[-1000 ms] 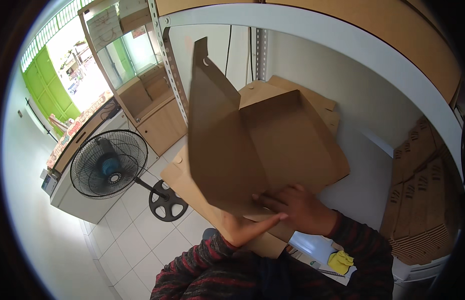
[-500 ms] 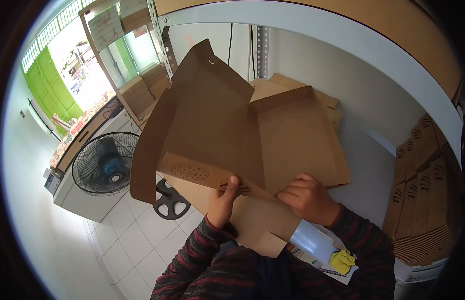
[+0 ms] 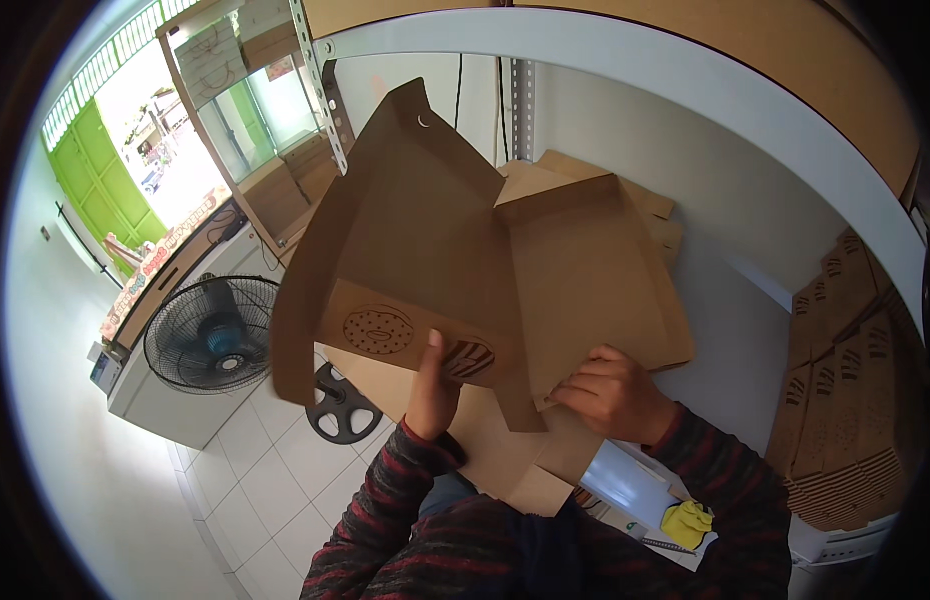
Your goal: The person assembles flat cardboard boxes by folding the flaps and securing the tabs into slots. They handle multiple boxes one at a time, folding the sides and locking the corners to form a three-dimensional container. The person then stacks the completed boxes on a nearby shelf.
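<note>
I hold a brown cardboard box [image 3: 455,260], partly unfolded, up in front of me at the centre of the head view. My left hand [image 3: 432,392] presses its thumb on the box's front flap, which bears round printed drawings. My right hand [image 3: 615,392] grips the lower edge of the box's right panel [image 3: 595,280]. The tall left panel stands up and spreads toward the left. More flat cardboard lies under the box on the white table [image 3: 745,340].
A stack of flat brown boxes [image 3: 855,400] fills the right side. A black pedestal fan [image 3: 220,335] stands on the white tiled floor at the left. A metal shelf post [image 3: 320,90] rises behind the box. A yellow object [image 3: 685,522] lies near the table's front edge.
The box has opened wider: its left panel swung out to the left and the printed front flap came into view. My left hand moved up onto that flap.
</note>
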A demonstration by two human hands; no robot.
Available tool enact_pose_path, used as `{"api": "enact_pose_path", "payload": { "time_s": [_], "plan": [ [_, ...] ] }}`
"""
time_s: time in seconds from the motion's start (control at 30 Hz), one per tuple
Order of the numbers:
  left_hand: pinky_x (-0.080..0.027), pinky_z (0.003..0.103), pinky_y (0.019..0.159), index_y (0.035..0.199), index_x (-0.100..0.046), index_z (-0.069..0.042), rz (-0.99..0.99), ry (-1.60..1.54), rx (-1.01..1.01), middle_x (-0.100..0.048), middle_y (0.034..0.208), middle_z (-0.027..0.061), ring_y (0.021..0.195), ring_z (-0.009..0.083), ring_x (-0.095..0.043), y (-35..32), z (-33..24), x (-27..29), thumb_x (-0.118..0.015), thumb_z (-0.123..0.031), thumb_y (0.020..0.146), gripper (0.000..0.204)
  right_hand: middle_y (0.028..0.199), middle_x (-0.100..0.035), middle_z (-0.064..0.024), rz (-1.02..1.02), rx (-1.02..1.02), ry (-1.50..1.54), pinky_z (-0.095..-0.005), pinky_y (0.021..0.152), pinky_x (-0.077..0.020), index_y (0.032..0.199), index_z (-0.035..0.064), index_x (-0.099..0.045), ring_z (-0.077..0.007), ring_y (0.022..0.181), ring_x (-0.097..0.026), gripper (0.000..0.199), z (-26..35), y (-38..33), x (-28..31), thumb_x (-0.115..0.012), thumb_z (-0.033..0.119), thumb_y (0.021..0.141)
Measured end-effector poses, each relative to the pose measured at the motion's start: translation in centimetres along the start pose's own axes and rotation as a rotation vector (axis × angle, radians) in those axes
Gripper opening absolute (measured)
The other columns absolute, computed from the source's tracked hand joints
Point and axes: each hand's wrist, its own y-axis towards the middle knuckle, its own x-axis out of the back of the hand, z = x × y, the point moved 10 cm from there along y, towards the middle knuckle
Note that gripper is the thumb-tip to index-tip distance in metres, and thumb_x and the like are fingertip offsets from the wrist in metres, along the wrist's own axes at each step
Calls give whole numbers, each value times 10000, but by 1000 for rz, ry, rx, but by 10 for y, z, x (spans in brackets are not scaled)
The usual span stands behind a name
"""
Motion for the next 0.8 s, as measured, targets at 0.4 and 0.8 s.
{"api": "enact_pose_path", "payload": {
  "time_s": [0.4,0.8],
  "plan": [
    [-420,454,1025,1381,-396,-73,15,-383,-15,-516,1332,110,1244,262,-504,-6,-7,-28,-496,-416,981,536,770,-664,-38,-32,-86,122,-338,766,-474,829,88,-672,-195,732,-640,111,-15,-2,3,-687,97,719],
    [-432,364,1014,1339,-474,2,250,-464,161,-557,1297,136,1232,274,-511,37,-15,31,-617,-232,900,518,1108,-653,-174,101,-624,487,-369,918,-454,1273,72,-576,-311,1009,-632,416,-62,-17,-9,-610,274,912]
  ]
}}
